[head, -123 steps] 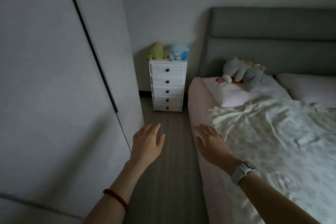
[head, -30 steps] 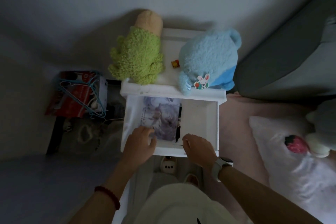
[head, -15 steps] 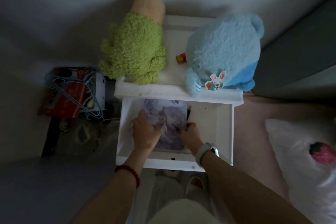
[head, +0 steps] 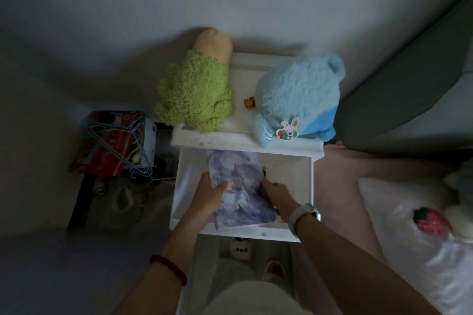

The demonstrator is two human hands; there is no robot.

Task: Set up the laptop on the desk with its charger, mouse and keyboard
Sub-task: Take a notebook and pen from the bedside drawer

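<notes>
Change since earlier view: half a second ago both your hands lay flat on the illustrated booklet (head: pixel 240 186) in the open top drawer (head: pixel 304 186); now its near end is raised and slid toward you, overhanging the drawer's near wall.

Left hand (head: pixel 208 193): closed on the booklet's left edge, thumb on the cover, fingers underneath.

Right hand (head: pixel 277 193): fingers curled at the booklet's right edge, beside a dark pen (head: pixel 264 172); whether it pinches the booklet or only steadies it cannot be told.

Booklet axis: long side runs far to near, tilted slightly right at the near end; it lies between your two hands, the left holding more of it.

Task's things: no laptop, charger, mouse or keyboard shows anywhere in view, nor any desk. The drawer floor to the right of the booklet looks bare; what lies under the booklet is hidden.

Surroundings: a green plush (head: pixel 197 92) and a blue plush (head: pixel 299 94) sit on the cabinet top, far of the drawer; a red box with hangers (head: pixel 112 140) stands at left, the bed (head: pixel 340 186) at right.

Judged step: searching the drawer; setup proper not yet begun.

Coming move: probably lift the booklet clear toward you, left hand leading, so the drawer floor shows.
</notes>
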